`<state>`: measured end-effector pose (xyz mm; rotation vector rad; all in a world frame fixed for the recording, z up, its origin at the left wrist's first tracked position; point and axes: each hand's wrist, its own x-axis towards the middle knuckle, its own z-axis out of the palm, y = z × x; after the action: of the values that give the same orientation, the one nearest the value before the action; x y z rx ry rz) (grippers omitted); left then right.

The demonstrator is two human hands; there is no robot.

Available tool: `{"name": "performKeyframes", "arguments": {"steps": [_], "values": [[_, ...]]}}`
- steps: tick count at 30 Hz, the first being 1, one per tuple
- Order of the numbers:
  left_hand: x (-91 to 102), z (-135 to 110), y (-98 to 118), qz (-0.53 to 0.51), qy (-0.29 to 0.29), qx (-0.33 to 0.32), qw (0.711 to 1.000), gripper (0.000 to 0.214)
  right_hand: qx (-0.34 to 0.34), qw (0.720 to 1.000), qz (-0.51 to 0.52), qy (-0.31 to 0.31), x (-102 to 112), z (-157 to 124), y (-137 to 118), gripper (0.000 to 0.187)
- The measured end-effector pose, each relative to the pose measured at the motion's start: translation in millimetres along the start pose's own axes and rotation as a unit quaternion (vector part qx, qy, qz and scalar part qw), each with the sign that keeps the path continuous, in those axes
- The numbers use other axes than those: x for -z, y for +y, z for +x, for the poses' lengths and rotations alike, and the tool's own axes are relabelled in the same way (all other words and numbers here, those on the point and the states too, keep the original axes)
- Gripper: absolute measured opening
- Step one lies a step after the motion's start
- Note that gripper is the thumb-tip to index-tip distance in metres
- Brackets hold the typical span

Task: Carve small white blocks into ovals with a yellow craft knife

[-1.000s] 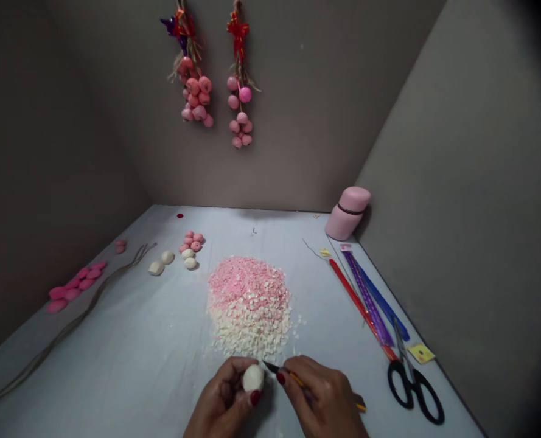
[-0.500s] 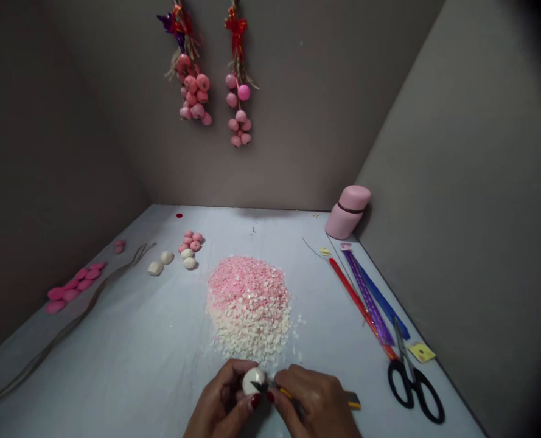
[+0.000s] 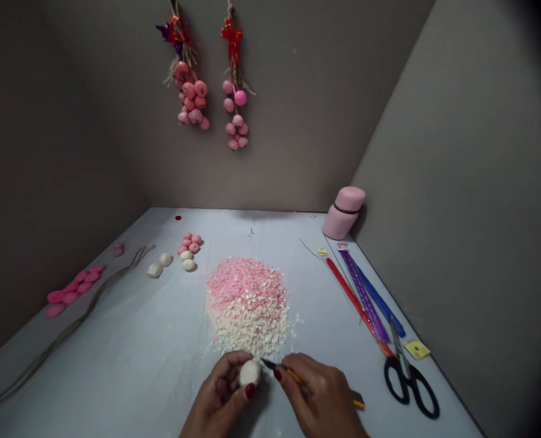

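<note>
My left hand (image 3: 222, 395) is closed round a small white rounded lump (image 3: 250, 372) at the near edge of the table. My right hand (image 3: 322, 398) grips a yellow-handled knife (image 3: 293, 377), whose dark blade tip points at the lump's right side. Just beyond both hands lies a heap of pink and white shavings (image 3: 248, 303).
Black scissors (image 3: 409, 386) and red, purple and blue strips (image 3: 366, 298) lie at the right. A pink flask (image 3: 344, 212) leans in the far right corner. Pink and white lumps (image 3: 188, 248), pink discs (image 3: 72, 289) and long fibres (image 3: 64, 331) lie at the left. Two strings of pink beads (image 3: 192, 91) hang on the wall.
The knife blade cut into the lump half a second ago and has now drawn back to its right side. Both hands stay at the table's near edge.
</note>
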<state>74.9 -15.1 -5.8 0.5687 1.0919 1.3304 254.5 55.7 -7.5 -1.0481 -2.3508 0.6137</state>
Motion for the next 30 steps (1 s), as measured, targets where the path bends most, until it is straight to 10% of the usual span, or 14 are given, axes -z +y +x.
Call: {"name": "performKeyframes", "arguments": {"steps": [17, 30], "values": [[1.6, 4.9, -2.7, -0.064, -0.065, 0.014, 0.996, 0.028, 0.055, 0.998, 0.006, -0.024, -6.2, -3.7, -4.8, 0.025], [-2.0, 0.4, -1.3, -0.046, -0.038, 0.023, 0.998, 0.031, -0.036, 0.999, -0.022, -0.008, -4.6, -1.8, 2.0, 0.030]]}}
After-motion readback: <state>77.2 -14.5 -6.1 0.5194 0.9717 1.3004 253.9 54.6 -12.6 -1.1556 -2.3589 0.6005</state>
